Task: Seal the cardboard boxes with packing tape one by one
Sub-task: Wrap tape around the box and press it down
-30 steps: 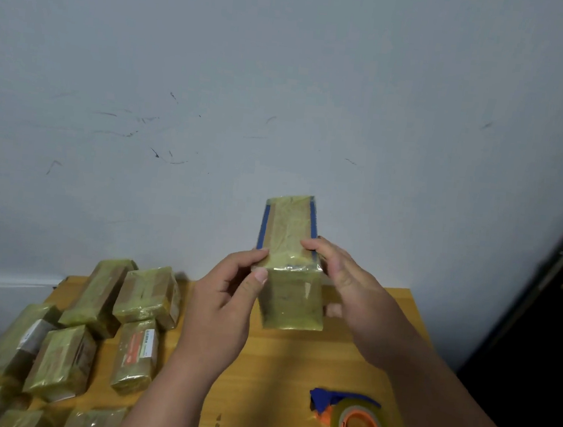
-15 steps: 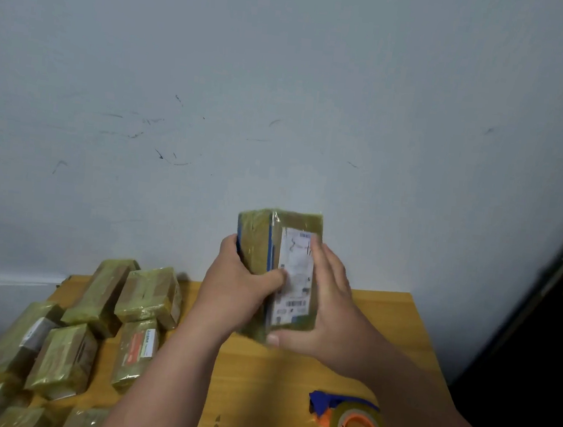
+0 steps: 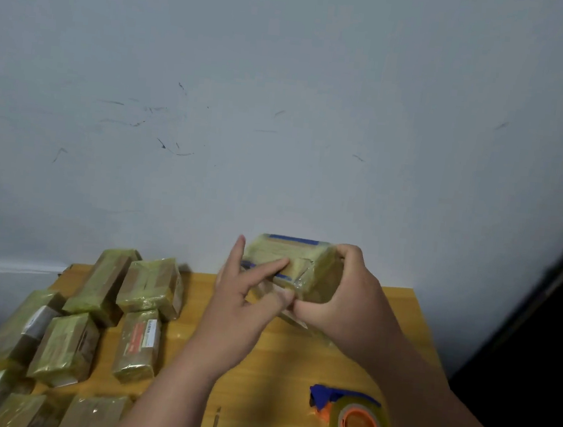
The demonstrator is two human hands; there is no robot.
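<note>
My left hand (image 3: 244,299) lies with its fingers straight, fingertips (image 3: 280,262) pressing flat along the top of the cardboard box (image 3: 305,270), which I hold up just right of the frame's centre, above the far edge of the wooden table (image 3: 293,359). My right hand (image 3: 344,298) curls round the box's right end, thumb underneath, gripping it. I judge this is the smoothing step: the thing is to rub firmly along the seam and round the corners so the film lies flat without bubbles, while the right hand keeps the box from twisting. The box is a small brick, glossy and crinkled under yellowish tape, with blue strips along its edges. At lower right sits the tape dispenser (image 3: 352,423), orange core, blue handle. At lower left lie the wrapped boxes (image 3: 115,314), equally shiny.
</note>
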